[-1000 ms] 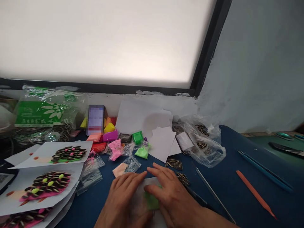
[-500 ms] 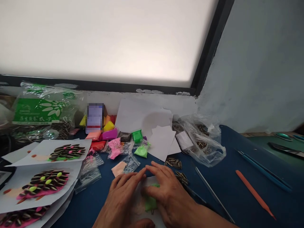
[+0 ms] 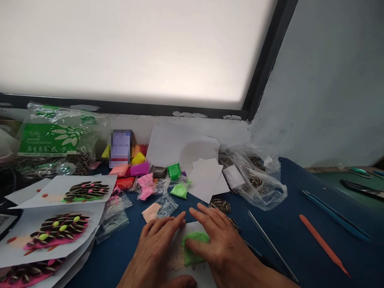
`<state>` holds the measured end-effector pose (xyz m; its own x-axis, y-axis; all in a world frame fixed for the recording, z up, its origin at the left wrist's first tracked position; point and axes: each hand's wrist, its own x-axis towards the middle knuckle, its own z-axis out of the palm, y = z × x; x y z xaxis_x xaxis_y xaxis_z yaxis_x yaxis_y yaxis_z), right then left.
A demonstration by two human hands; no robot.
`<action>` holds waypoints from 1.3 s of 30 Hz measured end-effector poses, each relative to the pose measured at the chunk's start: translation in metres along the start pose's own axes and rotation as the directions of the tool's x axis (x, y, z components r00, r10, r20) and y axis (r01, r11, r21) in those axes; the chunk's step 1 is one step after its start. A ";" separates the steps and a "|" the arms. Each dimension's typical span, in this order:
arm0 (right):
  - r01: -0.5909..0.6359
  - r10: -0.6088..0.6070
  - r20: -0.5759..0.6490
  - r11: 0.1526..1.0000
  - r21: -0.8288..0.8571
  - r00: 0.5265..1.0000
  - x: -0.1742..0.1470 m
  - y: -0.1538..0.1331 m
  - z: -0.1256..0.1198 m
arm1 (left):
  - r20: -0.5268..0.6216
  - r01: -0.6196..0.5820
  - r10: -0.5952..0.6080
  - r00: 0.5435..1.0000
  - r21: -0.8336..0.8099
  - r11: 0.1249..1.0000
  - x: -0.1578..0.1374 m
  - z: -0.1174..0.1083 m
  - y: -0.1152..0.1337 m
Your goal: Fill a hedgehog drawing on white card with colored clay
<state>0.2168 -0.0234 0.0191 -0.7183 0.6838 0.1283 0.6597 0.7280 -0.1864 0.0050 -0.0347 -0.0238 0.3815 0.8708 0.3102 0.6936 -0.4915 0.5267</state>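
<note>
A flattened patch of light green modelling clay [image 3: 192, 259] lies on a white sheet of paper [image 3: 194, 227], with a thin peach-coloured patch [image 3: 176, 260] to its left and small drawn loops below it. My right hand [image 3: 225, 248] arches over the sheet's right side. Its thumb presses on the green clay, while the other fingers stretch forward. On the left of the sheet rests my left hand [image 3: 157, 250], fingers extended and thumb lying near the bottom edge. Both hands hide parts of the paper. Sunflower seeds [image 3: 220, 205] sit just beyond my right fingers.
Finished hedgehog pictures [image 3: 57, 232] are stacked at left. Coloured clay packets [image 3: 139, 169] and white paper [image 3: 207, 178] lie behind my hands. A plastic bag of seeds [image 3: 258, 184], a metal rod [image 3: 270, 242], an orange clay tool [image 3: 324, 246] and blue tweezers [image 3: 336, 218] are at right.
My right hand has shifted slightly right and its fingers have moved away from the left hand's, so more of the green clay shows. My left hand stays nearly in place.
</note>
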 end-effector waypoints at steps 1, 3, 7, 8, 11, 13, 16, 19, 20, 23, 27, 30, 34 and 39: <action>0.030 -0.031 -0.045 0.999 -0.021 0.999 -0.001 0.001 0.004 | 0.003 -0.001 0.001 1.000 -0.001 1.000 0.000 0.000 0.000; 0.050 -0.059 -0.134 0.996 -0.074 0.989 -0.003 0.003 0.013 | 0.007 0.001 -0.001 1.000 -0.001 1.000 0.000 0.000 0.000; 0.028 -0.050 -0.213 0.994 -0.108 0.976 -0.007 0.006 0.023 | 0.003 0.003 -0.003 1.000 0.009 1.000 0.000 0.001 -0.001; 0.016 -0.041 -0.223 0.994 -0.112 0.974 -0.008 0.006 0.025 | 0.004 0.001 -0.001 1.000 0.013 1.000 0.000 0.000 -0.001; -0.011 -0.015 -0.212 0.993 -0.117 0.977 -0.009 0.008 0.030 | 0.013 -0.011 0.011 1.000 0.018 1.000 0.001 -0.002 0.001; -0.020 0.000 -0.179 0.994 -0.111 0.984 -0.010 0.009 0.035 | 0.013 -0.021 0.020 1.000 0.022 1.000 0.001 -0.003 0.002; -0.033 0.019 -0.159 0.996 -0.087 0.987 -0.011 0.008 0.033 | 0.010 -0.053 0.053 0.999 0.036 0.998 0.001 -0.001 0.001; -0.052 0.044 -0.158 0.997 -0.053 0.986 -0.012 0.003 0.018 | 0.002 -0.094 0.094 0.996 0.041 0.995 0.001 0.007 -0.006; -0.069 0.061 -0.164 0.997 -0.044 0.985 -0.013 0.001 0.013 | 0.001 -0.105 0.105 0.994 0.037 0.994 0.001 0.011 -0.010; -0.086 0.078 -0.174 0.995 -0.041 0.982 -0.016 -0.004 0.003 | 0.002 -0.168 0.168 0.986 0.024 0.985 0.001 0.020 -0.023; -0.107 0.098 -0.123 0.991 -0.074 0.988 -0.022 -0.009 0.006 | 0.006 -0.188 0.188 0.982 0.022 0.982 0.002 0.021 -0.026; -0.138 0.133 -0.076 0.988 -0.074 0.988 -0.024 -0.014 0.008 | 0.040 -0.137 0.137 0.990 -0.006 0.991 0.003 0.016 -0.018; -0.125 0.117 -0.095 0.989 -0.079 0.989 -0.025 -0.020 0.005 | 0.064 -0.081 0.087 0.994 -0.085 0.993 0.004 0.010 -0.009; -0.080 0.071 -0.097 0.992 -0.092 0.993 -0.026 -0.026 0.006 | 0.061 -0.067 0.073 0.995 -0.103 0.992 0.004 0.005 -0.003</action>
<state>0.2170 -0.0600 0.0151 -0.6446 0.7356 0.2081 0.7330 0.6721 -0.1053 0.0081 -0.0297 -0.0280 0.4681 0.8316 0.2987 0.6001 -0.5473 0.5833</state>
